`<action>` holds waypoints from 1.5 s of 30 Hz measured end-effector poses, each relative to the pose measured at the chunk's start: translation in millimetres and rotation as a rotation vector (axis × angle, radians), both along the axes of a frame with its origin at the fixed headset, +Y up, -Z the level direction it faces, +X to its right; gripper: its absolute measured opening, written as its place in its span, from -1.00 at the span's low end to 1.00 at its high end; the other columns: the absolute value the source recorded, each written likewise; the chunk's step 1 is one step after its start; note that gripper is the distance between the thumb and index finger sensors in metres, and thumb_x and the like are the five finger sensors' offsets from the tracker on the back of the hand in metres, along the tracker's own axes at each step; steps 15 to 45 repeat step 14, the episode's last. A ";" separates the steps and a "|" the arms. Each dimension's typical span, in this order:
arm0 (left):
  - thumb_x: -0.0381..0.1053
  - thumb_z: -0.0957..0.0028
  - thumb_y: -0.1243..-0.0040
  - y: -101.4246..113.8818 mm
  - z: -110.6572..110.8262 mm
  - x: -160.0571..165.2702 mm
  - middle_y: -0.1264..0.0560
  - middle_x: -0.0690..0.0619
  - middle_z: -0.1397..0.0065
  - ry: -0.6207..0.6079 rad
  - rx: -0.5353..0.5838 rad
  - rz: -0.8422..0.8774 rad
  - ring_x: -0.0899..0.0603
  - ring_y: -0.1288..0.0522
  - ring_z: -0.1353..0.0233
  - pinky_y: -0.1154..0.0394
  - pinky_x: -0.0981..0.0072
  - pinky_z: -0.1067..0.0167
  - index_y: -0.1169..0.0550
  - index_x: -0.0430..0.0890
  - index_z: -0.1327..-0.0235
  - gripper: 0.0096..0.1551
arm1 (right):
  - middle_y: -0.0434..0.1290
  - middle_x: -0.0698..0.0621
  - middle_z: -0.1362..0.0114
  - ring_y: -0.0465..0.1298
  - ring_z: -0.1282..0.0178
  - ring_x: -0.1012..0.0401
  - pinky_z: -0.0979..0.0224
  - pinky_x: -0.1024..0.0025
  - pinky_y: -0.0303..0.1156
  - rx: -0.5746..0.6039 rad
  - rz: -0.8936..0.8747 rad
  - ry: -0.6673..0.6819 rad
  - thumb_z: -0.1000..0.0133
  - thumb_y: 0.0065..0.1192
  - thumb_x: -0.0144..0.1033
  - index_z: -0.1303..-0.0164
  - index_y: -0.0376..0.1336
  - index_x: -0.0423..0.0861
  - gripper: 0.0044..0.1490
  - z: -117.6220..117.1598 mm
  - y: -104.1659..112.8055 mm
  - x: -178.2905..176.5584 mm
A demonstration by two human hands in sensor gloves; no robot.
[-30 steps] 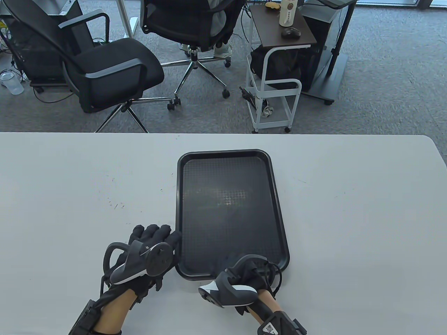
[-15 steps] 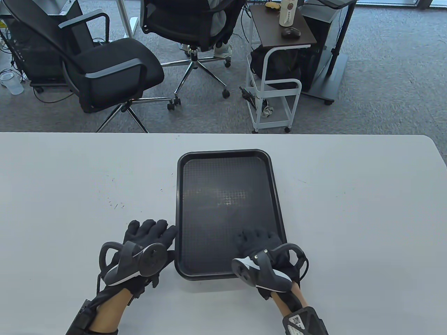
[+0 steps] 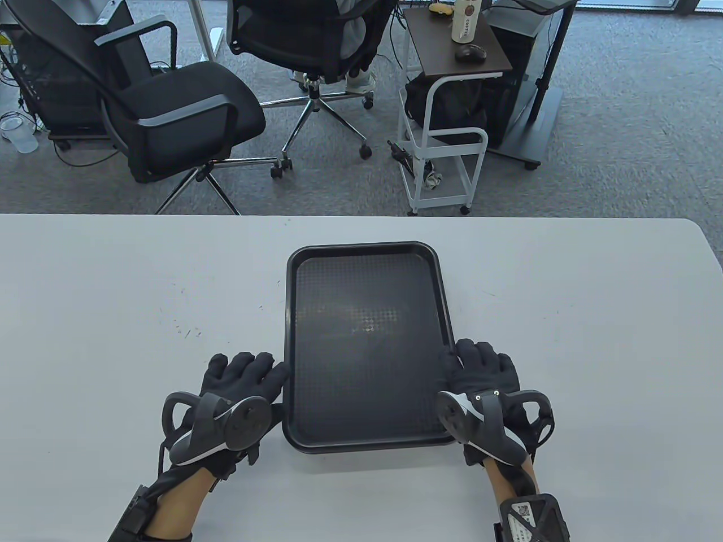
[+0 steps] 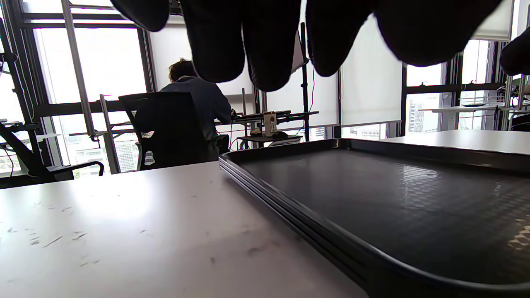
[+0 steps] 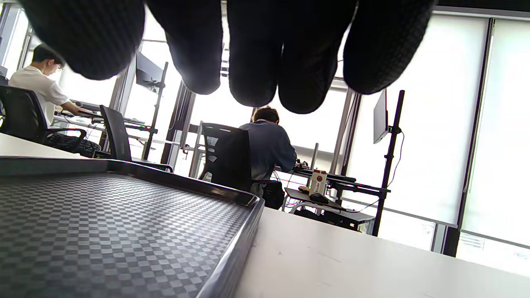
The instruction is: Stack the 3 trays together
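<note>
At table centre, stacked trays (image 3: 367,344), left hand (image 3: 240,389) and right hand (image 3: 486,384) flanking near corners, fingers spread, each grip empty.

Both hands palm-down, fingers extended forward and slightly spread: left hand (image 3: 244,379) low at left, right hand (image 3: 484,371) low at right, well apart.

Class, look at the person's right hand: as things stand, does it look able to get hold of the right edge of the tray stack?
Probably yes. The right hand lies on the table right beside the tray stack, its fingers at the right rim, and nothing lies between them.
</note>
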State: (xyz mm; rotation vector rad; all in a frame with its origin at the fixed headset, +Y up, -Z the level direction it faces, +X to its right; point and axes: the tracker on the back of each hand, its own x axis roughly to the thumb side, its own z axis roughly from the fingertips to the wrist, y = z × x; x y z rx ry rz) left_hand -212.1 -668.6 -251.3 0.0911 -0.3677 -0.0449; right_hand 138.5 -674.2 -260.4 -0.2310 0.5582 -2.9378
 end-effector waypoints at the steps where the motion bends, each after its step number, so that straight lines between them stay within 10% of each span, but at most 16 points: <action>1: 0.34 0.11 -0.22 -0.2 0.0 0.1 -0.44 0.05 -0.66 -0.001 0.001 0.000 -0.28 -0.40 -0.67 -0.14 -0.33 -0.56 -0.47 0.21 -0.51 -0.19 | 0.46 0.00 -0.53 0.52 -0.45 -0.03 -0.38 -0.10 0.45 0.002 0.000 -0.011 0.08 0.23 0.25 -0.33 0.29 0.22 -0.25 -0.6 -0.6 2.9; 45: 0.34 0.11 -0.22 -0.6 1.3 1.1 -0.44 0.05 -0.67 -0.014 0.015 0.000 -0.28 -0.40 -0.67 -0.14 -0.33 -0.56 -0.47 0.21 -0.51 -0.19 | 0.45 0.00 -0.53 0.51 -0.46 -0.04 -0.39 -0.11 0.43 -0.035 0.029 -0.085 0.08 0.23 0.25 -0.33 0.29 0.21 -0.25 -6.4 -9.6 20.2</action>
